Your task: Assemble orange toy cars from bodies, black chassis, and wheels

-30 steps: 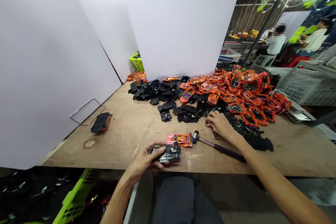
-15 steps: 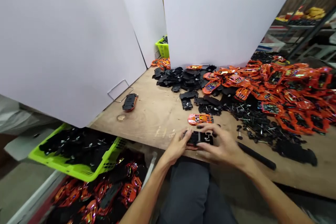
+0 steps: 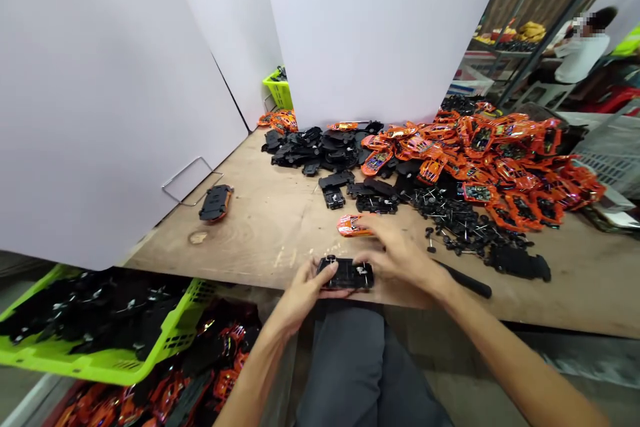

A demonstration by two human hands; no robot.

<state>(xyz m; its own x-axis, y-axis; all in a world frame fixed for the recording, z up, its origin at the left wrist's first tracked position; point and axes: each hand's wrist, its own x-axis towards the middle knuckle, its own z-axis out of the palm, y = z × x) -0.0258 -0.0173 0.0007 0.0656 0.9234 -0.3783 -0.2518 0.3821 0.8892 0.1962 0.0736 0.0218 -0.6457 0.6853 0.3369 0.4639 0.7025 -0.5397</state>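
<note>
My left hand point(image 3: 305, 287) grips a black toy car chassis point(image 3: 345, 275) at the table's front edge. Its thumb lies across the top, and an axle with small wheels and a pale part show in the chassis. Just behind it, an orange toy car body point(image 3: 351, 225) rests on the table. My right hand point(image 3: 400, 257) has its fingers stretched over the right end of that body, its thumb apart and close to the chassis. Whether the fingertips touch the body is hard to see.
Orange car bodies point(image 3: 515, 173) are heaped at right, beside black chassis point(image 3: 300, 147) and wheeled axles point(image 3: 450, 217). A black rod point(image 3: 465, 280) lies at right. One assembled-looking car point(image 3: 216, 203) sits upside down at left. A green basket point(image 3: 100, 370) stands below; a person point(image 3: 583, 47) sits far right.
My right hand has left the chassis and moved to the orange body behind it. My left hand still holds the chassis. The view has turned to the right, bringing a person into sight.
</note>
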